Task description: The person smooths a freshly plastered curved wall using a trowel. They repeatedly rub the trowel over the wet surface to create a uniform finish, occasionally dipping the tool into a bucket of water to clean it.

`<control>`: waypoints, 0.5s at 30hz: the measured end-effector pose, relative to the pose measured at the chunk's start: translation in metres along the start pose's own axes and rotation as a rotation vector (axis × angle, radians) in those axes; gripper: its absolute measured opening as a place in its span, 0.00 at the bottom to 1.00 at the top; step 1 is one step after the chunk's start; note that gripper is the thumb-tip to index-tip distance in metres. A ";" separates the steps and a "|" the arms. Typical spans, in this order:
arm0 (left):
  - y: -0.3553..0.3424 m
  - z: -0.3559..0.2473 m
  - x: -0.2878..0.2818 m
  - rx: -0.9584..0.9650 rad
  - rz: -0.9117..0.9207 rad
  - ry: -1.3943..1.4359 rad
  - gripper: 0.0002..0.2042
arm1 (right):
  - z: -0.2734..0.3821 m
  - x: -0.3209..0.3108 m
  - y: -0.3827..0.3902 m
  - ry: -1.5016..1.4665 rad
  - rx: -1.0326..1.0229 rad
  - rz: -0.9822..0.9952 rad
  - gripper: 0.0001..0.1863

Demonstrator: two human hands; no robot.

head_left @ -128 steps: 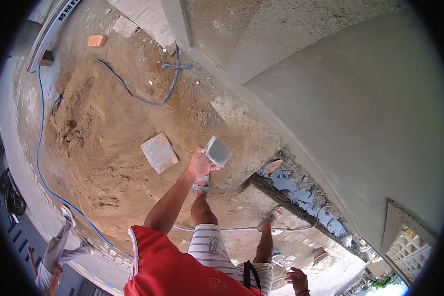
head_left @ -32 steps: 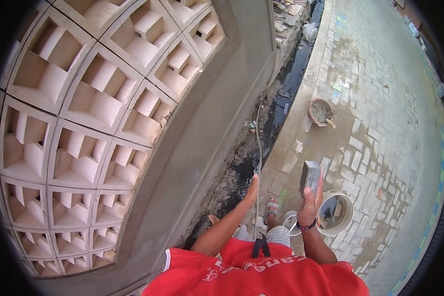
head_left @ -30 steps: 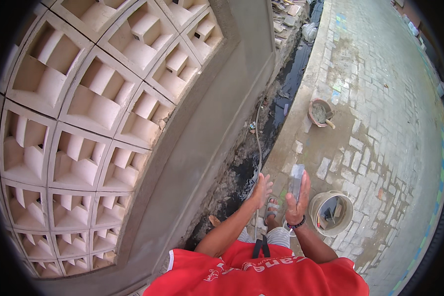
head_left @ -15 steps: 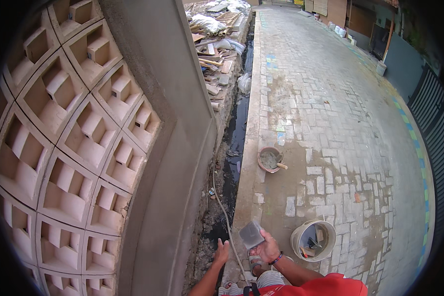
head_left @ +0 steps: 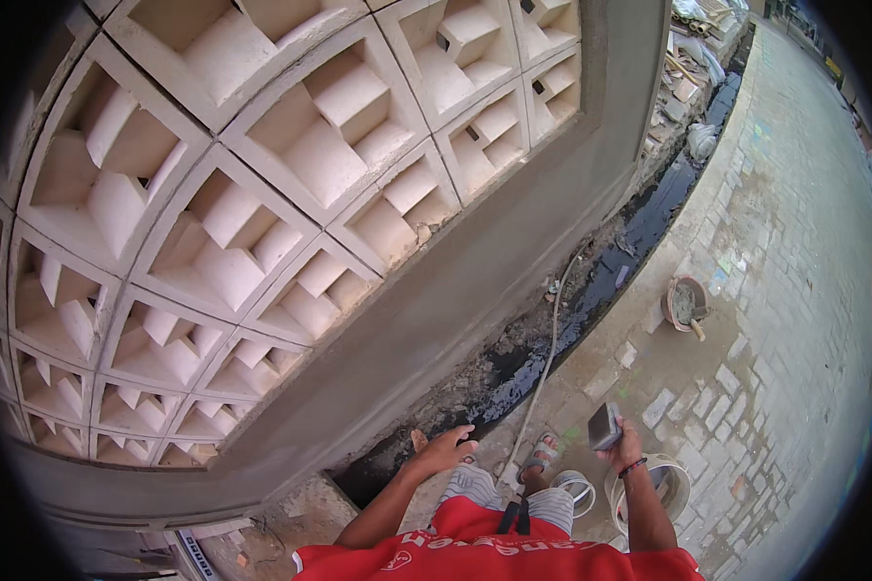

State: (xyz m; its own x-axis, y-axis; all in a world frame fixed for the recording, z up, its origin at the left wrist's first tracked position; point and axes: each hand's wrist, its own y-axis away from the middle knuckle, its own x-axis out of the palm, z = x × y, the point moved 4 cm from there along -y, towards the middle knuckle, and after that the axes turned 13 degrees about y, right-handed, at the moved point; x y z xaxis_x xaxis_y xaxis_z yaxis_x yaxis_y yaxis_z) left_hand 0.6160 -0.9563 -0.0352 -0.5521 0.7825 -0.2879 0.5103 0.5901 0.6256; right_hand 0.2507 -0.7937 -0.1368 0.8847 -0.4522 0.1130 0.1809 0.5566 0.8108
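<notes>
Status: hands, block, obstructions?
Right hand gripping grey rectangular block. Left hand open, visibly holding nothing. Thin pale hose runs below, between hands.

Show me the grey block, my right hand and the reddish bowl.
Grey block (head_left: 604,426): head view, on its broad dark face.
Right hand (head_left: 629,446): head view, middle of the hand.
Reddish bowl (head_left: 667,306): head view, left side of its rim.

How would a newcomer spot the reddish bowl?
Find the paved lane right of the dark channel. On its channel side, beyond the large pale bucket, sits the reddish bowl. Grey mix inside and a stubby handle at its rim set it apart from the bucket.
</notes>
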 end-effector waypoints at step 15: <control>0.138 0.035 -0.237 0.502 -1.516 -0.714 0.32 | -0.032 0.203 0.012 0.354 -0.317 0.043 0.40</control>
State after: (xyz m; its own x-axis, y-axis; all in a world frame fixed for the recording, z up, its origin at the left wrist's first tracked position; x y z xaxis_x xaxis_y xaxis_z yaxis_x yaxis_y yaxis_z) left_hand 0.8405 -1.0529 0.0936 -0.3894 -0.6259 -0.6757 0.0760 0.7093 -0.7008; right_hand 0.4466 -0.8567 -0.1226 0.9763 -0.1893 -0.1050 0.2145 0.7796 0.5885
